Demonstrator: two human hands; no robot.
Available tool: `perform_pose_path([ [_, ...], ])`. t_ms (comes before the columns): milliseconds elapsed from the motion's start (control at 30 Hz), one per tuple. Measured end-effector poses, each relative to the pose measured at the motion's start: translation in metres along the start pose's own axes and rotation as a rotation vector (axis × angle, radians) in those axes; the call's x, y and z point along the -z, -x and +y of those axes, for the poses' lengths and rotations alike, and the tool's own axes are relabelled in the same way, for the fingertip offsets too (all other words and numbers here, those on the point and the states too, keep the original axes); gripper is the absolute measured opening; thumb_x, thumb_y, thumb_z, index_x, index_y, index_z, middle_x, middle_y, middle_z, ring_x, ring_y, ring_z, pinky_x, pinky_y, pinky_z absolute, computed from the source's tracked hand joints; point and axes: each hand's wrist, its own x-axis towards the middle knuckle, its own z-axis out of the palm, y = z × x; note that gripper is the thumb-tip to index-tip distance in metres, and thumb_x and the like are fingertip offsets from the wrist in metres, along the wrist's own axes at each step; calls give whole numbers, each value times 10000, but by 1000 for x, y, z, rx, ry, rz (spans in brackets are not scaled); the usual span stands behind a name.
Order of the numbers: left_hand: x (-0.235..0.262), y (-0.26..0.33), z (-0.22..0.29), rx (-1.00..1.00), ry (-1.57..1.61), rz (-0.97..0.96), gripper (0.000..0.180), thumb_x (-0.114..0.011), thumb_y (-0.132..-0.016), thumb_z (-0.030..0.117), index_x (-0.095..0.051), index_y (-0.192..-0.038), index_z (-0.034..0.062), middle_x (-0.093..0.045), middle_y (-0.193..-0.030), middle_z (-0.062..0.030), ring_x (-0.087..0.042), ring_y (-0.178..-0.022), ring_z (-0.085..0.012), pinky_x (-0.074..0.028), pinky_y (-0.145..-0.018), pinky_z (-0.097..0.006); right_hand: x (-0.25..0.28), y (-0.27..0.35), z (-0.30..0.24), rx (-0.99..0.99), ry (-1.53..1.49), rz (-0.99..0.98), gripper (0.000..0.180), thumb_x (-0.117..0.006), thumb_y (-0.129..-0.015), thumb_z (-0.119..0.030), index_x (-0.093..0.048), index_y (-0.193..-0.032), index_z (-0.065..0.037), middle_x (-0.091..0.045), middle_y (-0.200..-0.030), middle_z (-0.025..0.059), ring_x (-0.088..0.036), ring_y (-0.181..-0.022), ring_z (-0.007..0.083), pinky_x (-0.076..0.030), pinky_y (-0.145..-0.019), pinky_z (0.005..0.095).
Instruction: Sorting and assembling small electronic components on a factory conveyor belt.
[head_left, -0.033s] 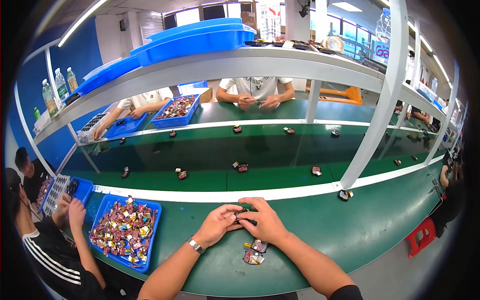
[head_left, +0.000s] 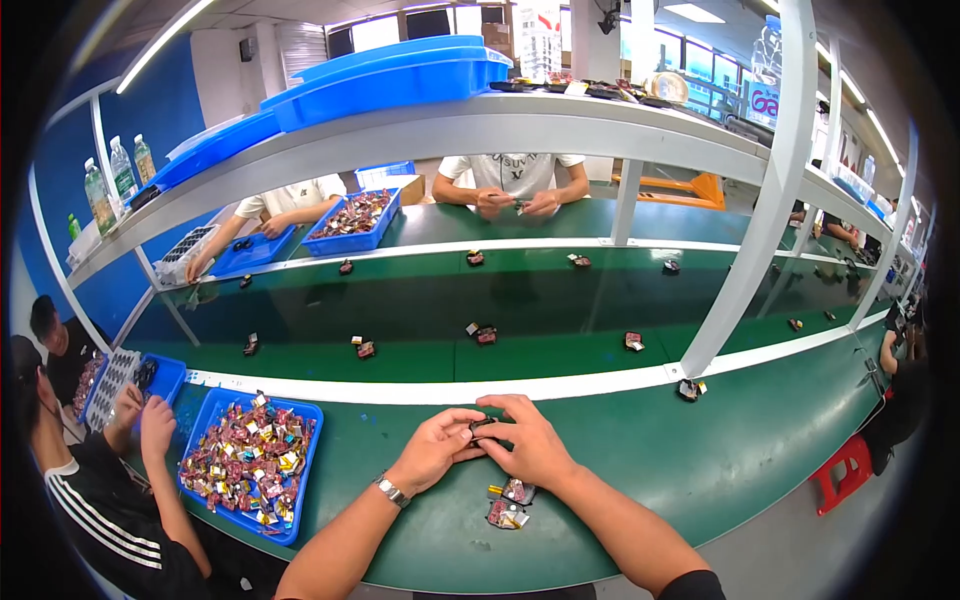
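Note:
My left hand [head_left: 432, 452] and my right hand [head_left: 528, 440] meet over the green table [head_left: 700, 470], close to its near edge. Both pinch one small dark part [head_left: 482, 424] between their fingertips. A metal watch [head_left: 390, 490] is on my left wrist. Just below my right hand, two small red-and-silver parts [head_left: 508, 503] lie on the table. A blue tray [head_left: 300, 410] heaped with many similar small parts stands to the left of my left hand.
A darker green belt [head_left: 560, 300] beyond a white strip carries several small parts. A person in a striped sleeve [head_left: 95, 510] works at my left. Two people sit across by another blue tray [head_left: 355, 222]. A white post [head_left: 735, 270] rises right; a red stool [head_left: 845, 470] stands lower right.

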Motion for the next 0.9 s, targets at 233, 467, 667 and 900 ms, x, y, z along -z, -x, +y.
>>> perform_pose_path([
  [233, 0, 3, -1, -49, -19, 14, 281, -556, -996, 114, -517, -1261, 28, -584, -1292, -144, -600, -1166, -223, -521, -1006, -401, -9, -1, -5, 17, -64, 82, 181, -687, -788, -40, -716, -965, -56, -599, -1269, 75, -539, -1180, 301, -510, -926, 382],
  [467, -1, 3, -3, -47, 59, -15, 266, -563, -992, 107, -517, -1244, 39, -571, -1314, -156, -593, -1176, -234, -520, -1004, -408, -3, 1, -12, 34, -32, 118, 175, -697, -767, -31, -706, -941, -56, -613, -1236, 81, -550, -1166, 296, -519, -908, 377],
  [667, 1, 5, -2, -57, 115, -47, 265, -570, -987, 102, -521, -1242, 52, -575, -1303, -150, -590, -1177, -233, -511, -1014, -419, -3, 1, -12, 64, -61, 164, 164, -699, -755, -23, -705, -914, -62, -634, -1186, 63, -584, -1107, 271, -532, -871, 360],
  [900, -7, 4, 0, -70, 111, -41, 268, -525, -1008, 93, -505, -1266, 24, -587, -1272, -144, -593, -1171, -221, -517, -1001, -390, -4, -1, -8, -14, -168, 129, 192, -721, -739, -31, -737, -925, -73, -634, -1230, 68, -537, -1214, 286, -498, -968, 383],
])
